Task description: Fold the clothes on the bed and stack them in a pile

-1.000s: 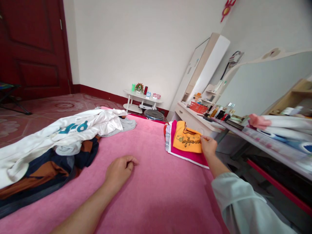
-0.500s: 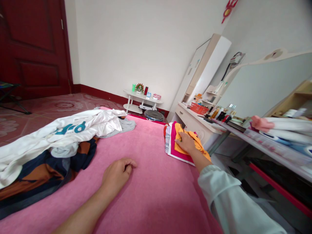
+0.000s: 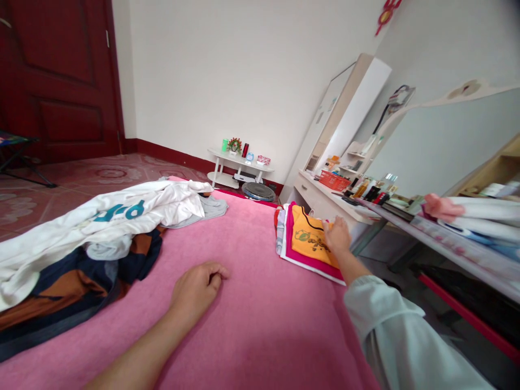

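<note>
My left hand (image 3: 199, 287) rests on the pink bed cover (image 3: 244, 303), its fingers loosely bent with a gap beside the thumb, holding nothing. On the right side of the bed lies a stack of folded clothes. An orange shirt (image 3: 306, 235) with a dark print and dark neckline is on top, above magenta, white and grey cloth (image 3: 280, 233). Across the orange shirt's right edge lies my right hand (image 3: 338, 235), fingers apart and touching the cloth; its fingertips are partly hidden.
A white garment (image 3: 122, 208) with teal lettering and a navy and brown garment (image 3: 89, 281) lie loosely heaped at left. A white dressing table (image 3: 320, 195) with a red basket (image 3: 333, 180) stands right. Beyond the bed is a low white stand (image 3: 219, 155).
My right hand has slid rightward across the orange shirt to its edge, uncovering the print; the shirt now lies flatter. My left hand stays in place.
</note>
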Motion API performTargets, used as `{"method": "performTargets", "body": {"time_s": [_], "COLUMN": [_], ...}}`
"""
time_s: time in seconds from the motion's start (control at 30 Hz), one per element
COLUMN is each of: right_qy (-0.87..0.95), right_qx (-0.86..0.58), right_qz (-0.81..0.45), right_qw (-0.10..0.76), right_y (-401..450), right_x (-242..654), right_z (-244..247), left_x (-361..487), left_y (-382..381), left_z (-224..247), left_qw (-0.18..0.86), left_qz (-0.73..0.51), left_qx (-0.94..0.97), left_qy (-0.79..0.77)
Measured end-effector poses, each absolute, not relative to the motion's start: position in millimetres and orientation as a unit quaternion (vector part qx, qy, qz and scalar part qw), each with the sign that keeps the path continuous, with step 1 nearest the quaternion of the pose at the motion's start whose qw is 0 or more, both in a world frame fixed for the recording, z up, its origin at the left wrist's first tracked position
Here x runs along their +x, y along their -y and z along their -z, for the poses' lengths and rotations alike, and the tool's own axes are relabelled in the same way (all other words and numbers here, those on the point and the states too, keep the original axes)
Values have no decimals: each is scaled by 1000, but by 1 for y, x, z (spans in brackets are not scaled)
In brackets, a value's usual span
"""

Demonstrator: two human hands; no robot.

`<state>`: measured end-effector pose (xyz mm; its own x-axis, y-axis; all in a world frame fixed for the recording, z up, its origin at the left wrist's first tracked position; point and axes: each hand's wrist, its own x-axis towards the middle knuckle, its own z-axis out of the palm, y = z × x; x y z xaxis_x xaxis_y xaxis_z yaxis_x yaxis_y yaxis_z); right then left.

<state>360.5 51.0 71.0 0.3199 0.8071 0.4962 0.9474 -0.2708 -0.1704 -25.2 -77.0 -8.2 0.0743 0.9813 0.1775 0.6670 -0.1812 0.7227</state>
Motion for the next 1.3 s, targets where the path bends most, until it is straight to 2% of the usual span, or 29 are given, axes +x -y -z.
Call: {"method": "performTargets", "body": {"time_s": [0.07,0.2,0.27,0.4,0.53,0.7,0.93,1.13,1.3], "right_qy": [595,646,639,700,806,821,818,813,805], "right_qx": [-768,-762,-766,-687,-569,-539,-524,-503,-503], "right_qz": [151,-6,7,75,-19,-111,-58,-68,-79], "right_qw": [184,49,71,178,165,153,228,287,306], "right_y": [-47,-43,-35,6,71,118,119,112,111], "right_x": [359,351,336,272,196,141,123,131,132], "right_z": [-57,-46,-50,-46,-17,-3,-2,8,10], "left_x": [-25,-26,-26,-26,-27,-31,-30,-46,-92], "left_y": [78,78,78,78,77,73,80,83,83], "left_z": [7,5,6,8,11,19,20,7,-16], "left_qw": [234,235,238,240,245,257,214,109,32], "left_qz": [-328,-326,-330,-340,-363,-409,-439,-481,-497], "left_qx": [691,693,696,697,700,718,732,694,656], "left_qy": [-600,-599,-592,-584,-564,-501,-475,-524,-567]}}
